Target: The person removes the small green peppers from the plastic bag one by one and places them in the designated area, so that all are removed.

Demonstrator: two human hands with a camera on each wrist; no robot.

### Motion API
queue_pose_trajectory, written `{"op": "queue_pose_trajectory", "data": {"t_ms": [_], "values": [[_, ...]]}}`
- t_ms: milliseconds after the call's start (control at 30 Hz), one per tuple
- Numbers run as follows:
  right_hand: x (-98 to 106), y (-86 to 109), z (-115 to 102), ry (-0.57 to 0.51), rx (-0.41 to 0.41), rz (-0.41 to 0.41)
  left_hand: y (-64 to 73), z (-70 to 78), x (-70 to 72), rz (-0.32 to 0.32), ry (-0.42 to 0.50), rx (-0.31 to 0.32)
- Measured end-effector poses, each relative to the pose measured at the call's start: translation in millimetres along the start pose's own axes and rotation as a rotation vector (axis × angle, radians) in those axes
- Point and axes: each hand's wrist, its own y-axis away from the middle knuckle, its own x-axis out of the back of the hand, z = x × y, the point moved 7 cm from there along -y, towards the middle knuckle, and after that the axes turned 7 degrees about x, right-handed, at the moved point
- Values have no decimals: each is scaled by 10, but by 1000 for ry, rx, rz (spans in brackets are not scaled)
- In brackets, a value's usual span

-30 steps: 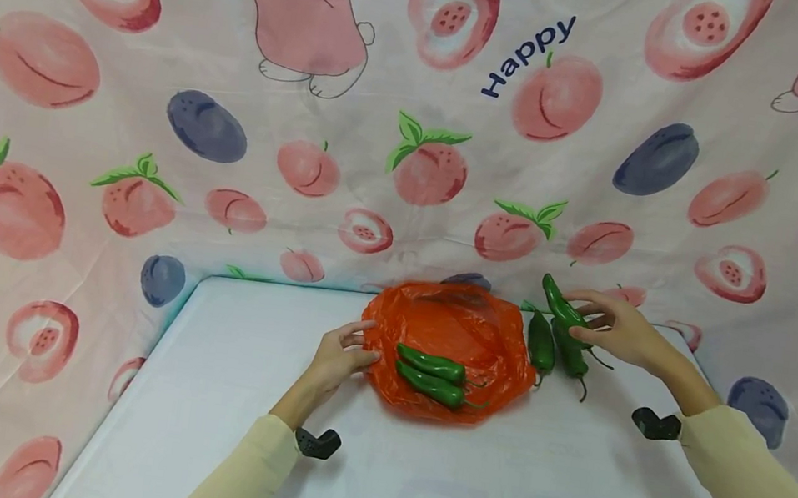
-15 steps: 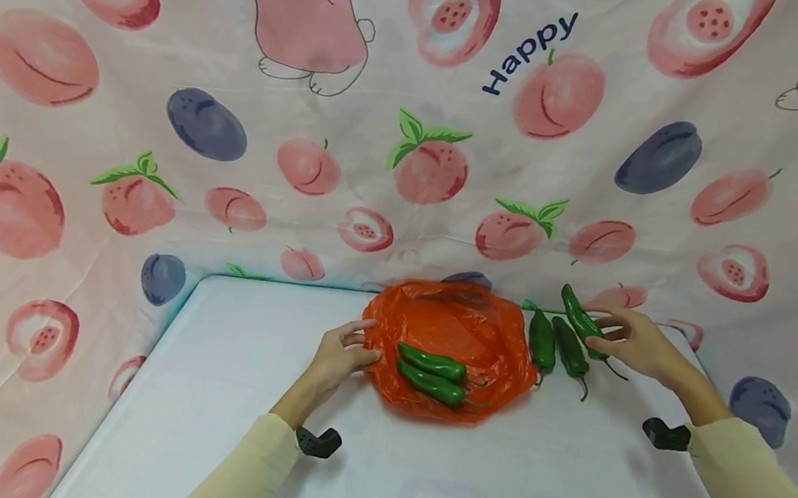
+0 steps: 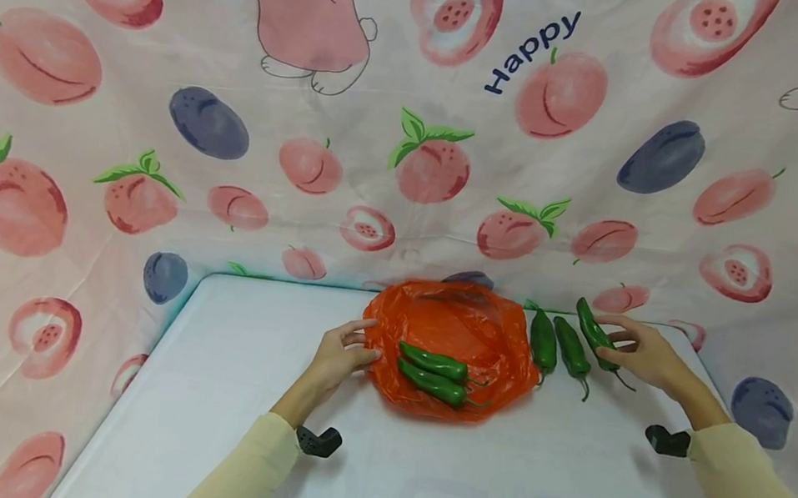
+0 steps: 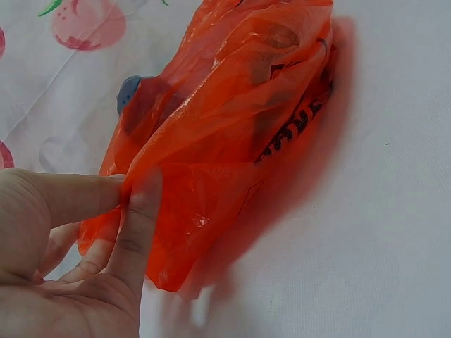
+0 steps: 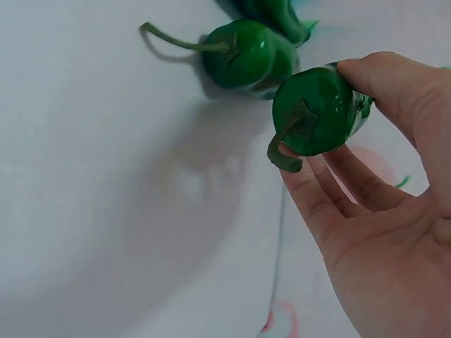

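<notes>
Seeing a white table, fruit-print cloth hanging behind it. Orange-red plastic bag sits near the back edge, two green peppers within its outline; inside or on top, can't tell. Left hand pinches the bag's left edge. Right hand grips a third pepper between thumb and fingers, beside two loose peppers right of the bag.
</notes>
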Motion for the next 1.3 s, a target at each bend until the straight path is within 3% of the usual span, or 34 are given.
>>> {"op": "queue_pose_trajectory", "data": {"t_ms": [567, 1300], "values": [[-95, 1, 297, -15, -26, -15, -1, 19, -13, -15, -17, -2], [-191, -3, 362, -34, -73, -73, 11, -13, 15, 13, -10, 12]]}}
